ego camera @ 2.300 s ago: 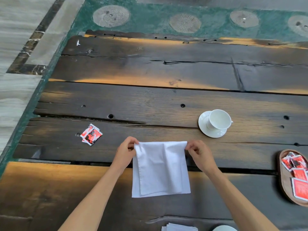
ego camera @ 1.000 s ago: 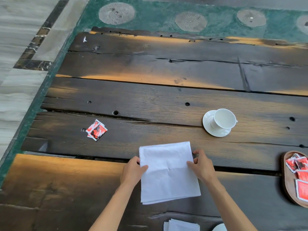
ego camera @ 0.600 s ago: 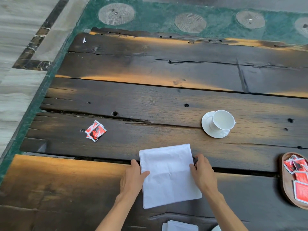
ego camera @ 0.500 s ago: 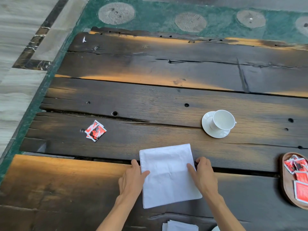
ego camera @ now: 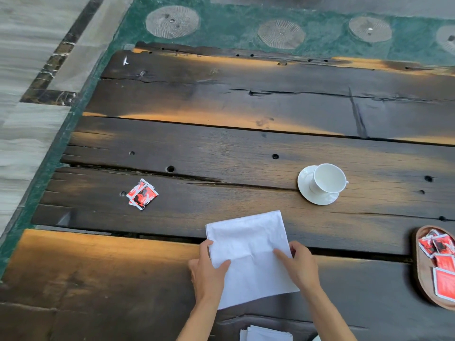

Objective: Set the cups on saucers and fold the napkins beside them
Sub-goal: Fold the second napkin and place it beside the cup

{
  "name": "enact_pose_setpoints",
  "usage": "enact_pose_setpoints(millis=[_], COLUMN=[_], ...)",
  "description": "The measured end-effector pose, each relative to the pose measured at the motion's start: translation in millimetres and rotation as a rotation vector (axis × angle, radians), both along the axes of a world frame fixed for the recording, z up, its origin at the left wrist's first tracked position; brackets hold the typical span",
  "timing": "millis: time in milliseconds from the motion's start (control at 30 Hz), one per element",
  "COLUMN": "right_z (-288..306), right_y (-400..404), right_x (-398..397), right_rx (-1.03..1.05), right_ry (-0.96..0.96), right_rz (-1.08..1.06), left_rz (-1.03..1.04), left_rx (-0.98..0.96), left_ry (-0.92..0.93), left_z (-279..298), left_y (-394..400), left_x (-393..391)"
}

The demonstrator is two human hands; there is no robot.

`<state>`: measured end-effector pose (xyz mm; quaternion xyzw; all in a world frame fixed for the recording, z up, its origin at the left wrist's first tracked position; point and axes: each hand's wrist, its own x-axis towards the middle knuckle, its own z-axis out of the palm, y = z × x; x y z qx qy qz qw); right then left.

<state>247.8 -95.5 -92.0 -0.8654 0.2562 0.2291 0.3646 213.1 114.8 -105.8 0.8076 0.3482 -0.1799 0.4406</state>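
Observation:
A white napkin [ego camera: 248,249], folded into a rectangle, lies flat on the dark wooden table [ego camera: 221,148] in front of me. My left hand [ego camera: 206,271] pinches its left edge, thumb on top. My right hand [ego camera: 299,265] holds its right edge, index finger stretched over the cloth. A white cup [ego camera: 327,178] stands on a white saucer [ego camera: 305,190] to the upper right of the napkin, apart from it.
Red sachets [ego camera: 142,196] lie in a small pile at the left. A wooden tray [ego camera: 418,279] with more red sachets sits at the right edge. A stack of white napkins [ego camera: 266,333] shows at the bottom edge. The table's left edge borders a green strip.
The napkin was laid down from a raised fold and flattened. Both hands slid from its far corners down to its side edges and now grip them nearer to me.

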Motion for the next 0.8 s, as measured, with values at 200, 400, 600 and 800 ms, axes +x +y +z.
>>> enact_pose_setpoints(millis=[200, 400, 600, 800], right_z=[26.0, 46.1, 45.9, 43.3], right_y=[0.3, -3.0, -13.2, -27.6], right_x=[-3.7, -4.0, -12.1, -21.7], right_rx=[0.642, 1.070, 1.188, 1.230], right_ry=[-0.017, -0.040, -0.035, -0.004], right_rz=[-0.220, -0.327, -0.425, -0.488], left_rz=[0.082, 0.197, 0.167, -0.035], left_rx=[-0.155, -0.605, -1.006, -0.847], left_ry=[-0.069, -0.118, -0.017, -0.034], left_z=[4.3, 17.9, 21.9, 23.1], left_y=[0.9, 6.6, 13.4, 13.2], left_x=[-7.7, -13.7, -7.4, 7.5])
